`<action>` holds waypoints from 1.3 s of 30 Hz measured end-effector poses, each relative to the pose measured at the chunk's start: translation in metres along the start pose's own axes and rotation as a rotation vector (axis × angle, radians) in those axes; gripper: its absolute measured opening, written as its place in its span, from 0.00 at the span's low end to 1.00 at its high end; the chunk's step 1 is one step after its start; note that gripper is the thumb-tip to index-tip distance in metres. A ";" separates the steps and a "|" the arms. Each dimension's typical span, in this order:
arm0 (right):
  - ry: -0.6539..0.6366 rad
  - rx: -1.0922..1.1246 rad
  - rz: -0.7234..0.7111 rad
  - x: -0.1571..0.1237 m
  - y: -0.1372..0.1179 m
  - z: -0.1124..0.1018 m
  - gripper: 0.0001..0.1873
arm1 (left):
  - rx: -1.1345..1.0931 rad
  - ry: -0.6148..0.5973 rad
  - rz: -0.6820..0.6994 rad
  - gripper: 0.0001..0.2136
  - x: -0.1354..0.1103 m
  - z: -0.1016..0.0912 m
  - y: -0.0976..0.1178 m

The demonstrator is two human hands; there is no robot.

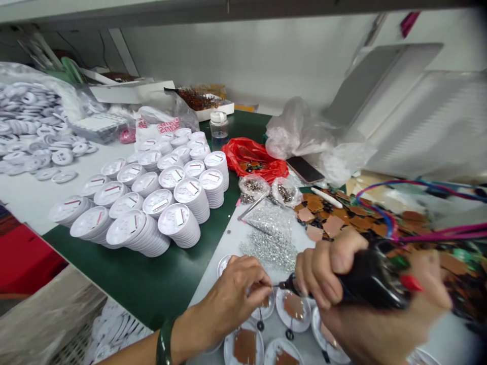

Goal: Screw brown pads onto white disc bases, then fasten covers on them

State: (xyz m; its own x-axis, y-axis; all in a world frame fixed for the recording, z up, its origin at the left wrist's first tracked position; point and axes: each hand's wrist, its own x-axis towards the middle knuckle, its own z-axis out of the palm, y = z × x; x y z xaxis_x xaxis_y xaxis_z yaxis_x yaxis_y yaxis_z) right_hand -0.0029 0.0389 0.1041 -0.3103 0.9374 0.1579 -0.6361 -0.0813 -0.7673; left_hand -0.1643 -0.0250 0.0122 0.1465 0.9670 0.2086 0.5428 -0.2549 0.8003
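My right hand [323,266] is wrapped round a black electric screwdriver [375,279], its bit pointing left. My left hand [234,289] has thumb and forefinger pinched together at the bit's tip; what they hold is too small to make out. Beneath both hands lie several round white plastic covers [283,309] with brown circuit boards [245,346] in them. Small black round parts [260,326] on thin wires hang from some of the boards. Just beyond my hands is a heap of small silvery screws [266,248], partly under a clear bag.
Stacks of white round covers [140,230] fill the green mat at left. Loose brown boards [319,210] lie at right under blue and red tubing [384,208]. Behind are a red bag [247,152], a phone [305,170] and a bottle [219,129]. A shelf edge [228,15] runs overhead.
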 end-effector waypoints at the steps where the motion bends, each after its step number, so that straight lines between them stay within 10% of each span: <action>1: -0.002 -0.004 0.006 0.000 0.001 0.001 0.31 | -0.008 0.007 -0.001 0.10 0.000 0.001 0.000; 12: -0.045 -0.033 0.083 0.000 0.005 0.011 0.30 | -0.010 -0.094 0.052 0.04 -0.008 -0.007 0.006; 24: -0.044 -0.084 0.102 -0.004 0.042 -0.007 0.29 | 0.650 -0.096 0.410 0.09 -0.041 -0.001 -0.017; 39: -0.130 -0.158 0.162 -0.010 0.052 -0.023 0.29 | 0.624 -0.095 0.413 0.08 -0.041 0.000 -0.022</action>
State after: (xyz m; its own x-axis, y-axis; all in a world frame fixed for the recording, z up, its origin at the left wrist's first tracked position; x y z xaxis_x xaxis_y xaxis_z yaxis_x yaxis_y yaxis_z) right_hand -0.0171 0.0330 0.0481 -0.4938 0.8643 0.0952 -0.4554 -0.1638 -0.8751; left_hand -0.1822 -0.0594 -0.0147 0.4947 0.7952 0.3506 0.7920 -0.5786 0.1946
